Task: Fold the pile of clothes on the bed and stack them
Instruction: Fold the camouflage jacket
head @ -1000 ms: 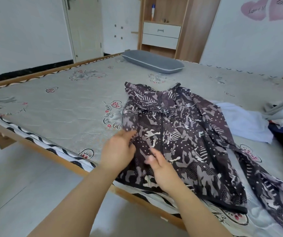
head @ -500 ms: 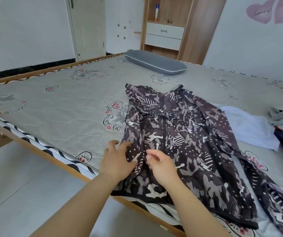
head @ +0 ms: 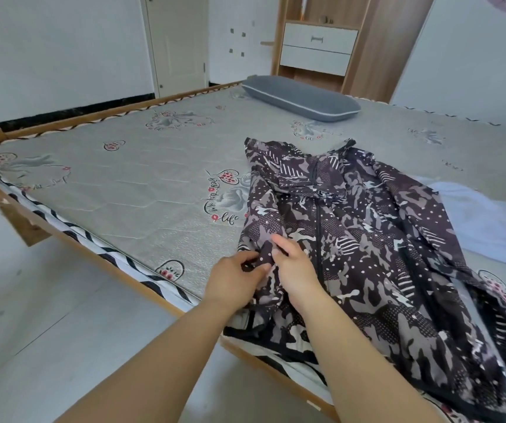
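A dark purple-and-grey camouflage-print zip jacket [head: 367, 239] lay spread on a grey quilted mattress with heart prints [head: 123, 184], in the centre and lower right of the frame. Its long axis ran from the hood, pointing toward the upper middle of the frame, down to the black hem at the mattress's near edge, with the zip running along that line. One sleeve trailed off toward the lower right corner.

The left hand [head: 236, 277] sat at the jacket's left edge, low in the middle of the frame, its fingers curled and pinching a fold of the fabric. The right hand [head: 294, 270] was just beside it, fingers bent round the same bunched fold, thumb raised. The two hands were almost touching.

A pale blue garment [head: 483, 221] lay at the right edge, partly under the jacket. A long grey pillow [head: 300, 97] rested at the mattress's far side.
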